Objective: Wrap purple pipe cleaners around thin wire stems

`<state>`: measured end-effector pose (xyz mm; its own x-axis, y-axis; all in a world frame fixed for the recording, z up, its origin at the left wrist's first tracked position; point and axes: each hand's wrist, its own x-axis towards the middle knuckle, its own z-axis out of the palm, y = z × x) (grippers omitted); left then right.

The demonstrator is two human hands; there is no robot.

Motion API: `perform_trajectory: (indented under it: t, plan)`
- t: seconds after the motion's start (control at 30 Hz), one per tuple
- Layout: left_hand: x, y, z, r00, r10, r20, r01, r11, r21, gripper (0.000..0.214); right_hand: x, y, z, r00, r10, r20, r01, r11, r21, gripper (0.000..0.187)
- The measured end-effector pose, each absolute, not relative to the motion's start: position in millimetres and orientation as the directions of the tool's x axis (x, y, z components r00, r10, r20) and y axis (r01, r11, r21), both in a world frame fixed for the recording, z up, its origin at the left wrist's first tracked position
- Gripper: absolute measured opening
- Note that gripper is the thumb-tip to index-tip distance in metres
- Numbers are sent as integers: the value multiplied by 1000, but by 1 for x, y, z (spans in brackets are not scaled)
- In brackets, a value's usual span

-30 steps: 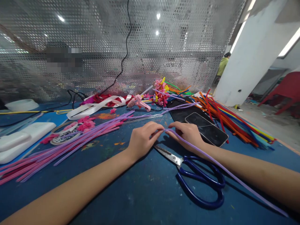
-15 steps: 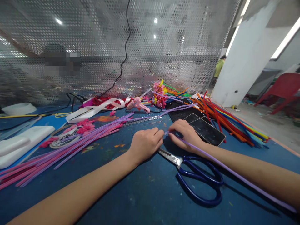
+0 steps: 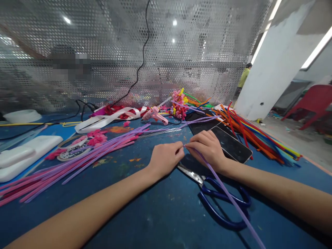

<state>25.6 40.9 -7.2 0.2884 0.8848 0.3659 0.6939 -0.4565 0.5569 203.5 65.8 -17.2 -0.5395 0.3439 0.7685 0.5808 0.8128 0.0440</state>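
A long purple pipe cleaner (image 3: 228, 193) runs from between my fingertips down over the scissors to the lower edge of the view. My right hand (image 3: 207, 149) is closed in a pinch on it. Its end meets my left hand (image 3: 167, 155), whose thumb and forefinger are pinched on it, tip to tip with the right. The exact shape of the held end is too small to make out. Scissors with blue handles (image 3: 223, 221) lie on the table just below both hands, blades partly under the left. A black phone (image 3: 232, 143) lies beyond my right wrist.
Purple and pink pipe cleaners (image 3: 103, 155) lie at the left, beside a white device (image 3: 31, 152). A pink glue gun (image 3: 155, 115), white ribbon (image 3: 109, 121) and pink flower bunch (image 3: 178, 107) lie behind. Orange, red and blue pipe cleaners (image 3: 256, 135) spread at right. A perforated metal screen (image 3: 160, 45) stands behind.
My right fingers have closed together on the pipe cleaner. Its free length has swung from along my right forearm toward the middle, now crossing the scissor handles.
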Motion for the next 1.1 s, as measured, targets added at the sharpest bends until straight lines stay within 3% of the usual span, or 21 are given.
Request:
perform_trajectory:
  t: [0.1,0.2,0.27,0.33,0.43,0.57,0.63,0.73,0.83,1.0,1.1]
  plan:
    - [29,42,-8,261,913,314,568,-408,715,27,200,61,-17,-420,387,821,522,843,-130,10]
    - [32,43,-8,306,919,251,372,-357,857,27,197,59,-17,-300,547,782,323,829,-456,8]
    - [34,43,-8,350,909,227,255,-325,910,26,195,60,-18,-278,725,630,99,674,-733,8]
    - [34,42,-8,404,890,211,170,-299,939,25,194,64,-20,-332,864,377,-146,348,-926,13]
    - [33,38,-7,499,847,186,106,-272,956,24,193,72,-22,-438,888,141,-311,-3,-950,26]
    - [35,31,-6,645,753,132,129,-277,952,25,195,80,-20,-423,900,103,-357,-61,-932,29]
    - [37,31,-6,597,789,146,149,-288,946,25,196,80,-18,-409,907,98,-373,-68,-925,26]
    - [36,36,-8,319,918,235,169,-299,939,25,194,74,-16,-407,907,106,-388,-66,-919,23]
    - [33,41,-9,147,937,317,289,-347,892,26,190,67,-17,-378,918,120,-386,-39,-922,25]
    - [31,34,-8,213,921,325,652,-382,655,29,191,66,-24,-391,906,163,-232,74,-970,21]
    - [32,28,-5,245,915,322,779,-384,497,26,193,69,-29,-370,914,166,-137,123,-983,23]
